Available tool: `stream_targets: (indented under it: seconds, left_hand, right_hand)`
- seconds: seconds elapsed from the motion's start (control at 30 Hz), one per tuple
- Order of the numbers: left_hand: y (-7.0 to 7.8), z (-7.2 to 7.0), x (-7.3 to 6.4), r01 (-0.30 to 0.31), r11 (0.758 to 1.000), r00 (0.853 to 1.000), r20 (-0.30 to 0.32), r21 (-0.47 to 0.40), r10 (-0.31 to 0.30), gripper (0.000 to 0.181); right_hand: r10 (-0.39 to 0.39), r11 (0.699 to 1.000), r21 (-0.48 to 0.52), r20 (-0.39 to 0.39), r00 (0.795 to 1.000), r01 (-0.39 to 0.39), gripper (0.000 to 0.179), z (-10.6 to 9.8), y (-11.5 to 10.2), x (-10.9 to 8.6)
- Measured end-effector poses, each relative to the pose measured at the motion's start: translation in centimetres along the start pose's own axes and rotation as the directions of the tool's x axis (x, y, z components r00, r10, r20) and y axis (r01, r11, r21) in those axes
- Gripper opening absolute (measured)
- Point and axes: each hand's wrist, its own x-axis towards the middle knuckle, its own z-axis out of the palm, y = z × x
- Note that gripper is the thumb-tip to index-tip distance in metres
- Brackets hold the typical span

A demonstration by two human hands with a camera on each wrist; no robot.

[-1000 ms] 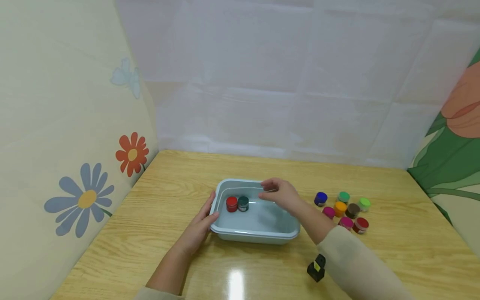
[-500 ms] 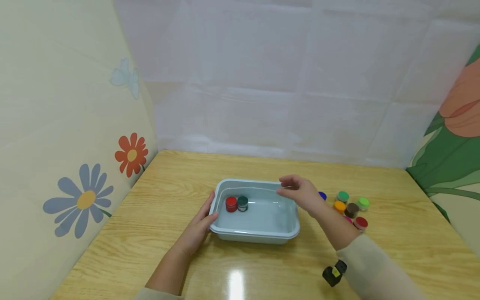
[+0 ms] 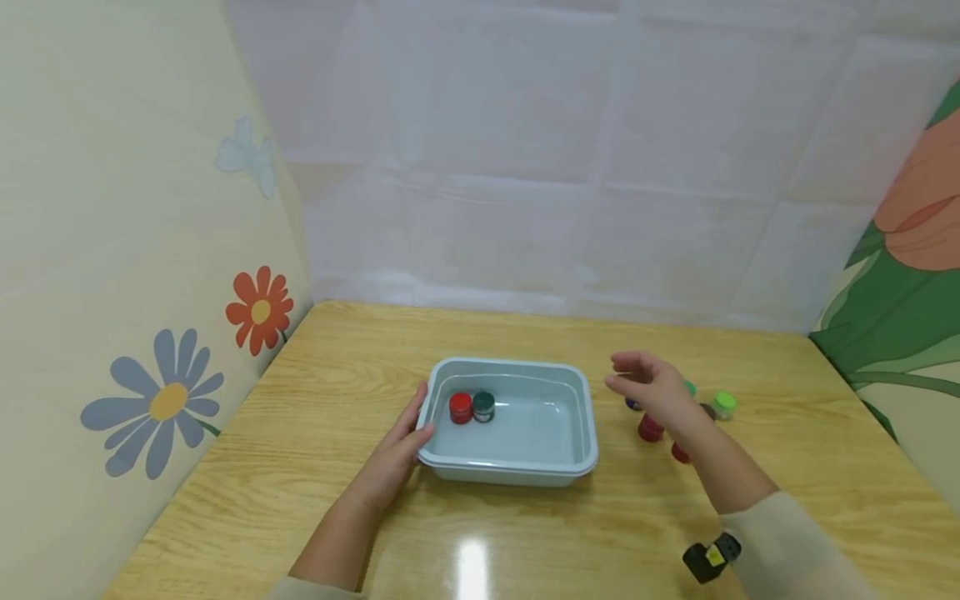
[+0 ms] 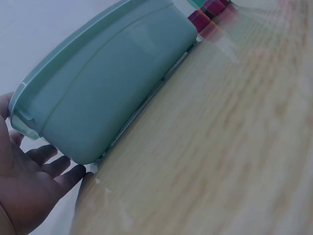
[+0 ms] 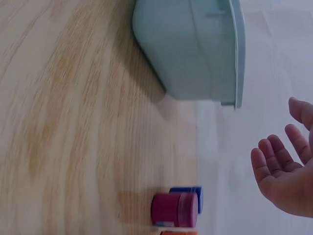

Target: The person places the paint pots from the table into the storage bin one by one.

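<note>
A pale blue-green plastic basin (image 3: pixel 510 468) stands on the table with a red-lidded paint jar (image 3: pixel 461 407) and a dark green paint jar (image 3: pixel 483 407) side by side in its left half. My left hand (image 3: pixel 393 458) holds the basin's left end, thumb at the rim and fingers against the outer wall. Past the basin's right side, my right hand (image 3: pixel 652 390) hovers with fingers loosely bent and nothing in them. Below it are a magenta paint jar (image 5: pixel 173 209) and a blue paint jar (image 5: pixel 198 196), apart from the hand. The right hand and forearm partly hide the group of jars.
A light green paint jar (image 3: pixel 723 405) stands at the group's right edge. A small black device with a yellow mark (image 3: pixel 712 557) sits at the right wrist. White cloth (image 3: pixel 465 167) hangs behind the wooden table (image 3: pixel 360 358); flower-printed cloth (image 3: pixel 150 233) lines the left.
My right hand has moved right, from above the basin to above the group of jars. The left hand stays at the basin's left end, and the two jars inside have not moved.
</note>
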Motion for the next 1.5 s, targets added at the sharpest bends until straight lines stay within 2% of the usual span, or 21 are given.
stream_targets:
  seconds: [0.33,0.7,0.9,1.5]
  left_hand:
    - [-0.2,-0.1,0.2,0.005,1.000,1.000,-0.007,-0.005,-0.005,0.066]
    - [-0.2,-0.2,0.1,0.005,1.000,1.000,-0.007,0.002,-0.005,0.066]
    - [0.0,-0.2,0.0,0.005,1.000,1.000,-0.008,0.005,-0.005,0.066]
    - [-0.2,-0.1,0.2,0.019,1.000,1.000,-0.003,0.022,-0.019,0.065]
  right_hand:
    - [-0.026,0.996,-0.083,-0.093,0.995,0.018,0.055,-3.1,2.8,-1.5]
    - [0.055,0.984,-0.162,-0.112,0.992,-0.073,0.064,-6.2,5.7,-3.8]
    - [0.056,0.976,-0.201,-0.137,0.989,-0.083,0.064,-7.0,7.7,-4.7]
    - [0.113,0.969,-0.208,-0.100,0.989,-0.132,0.071,-8.3,12.3,-5.5]
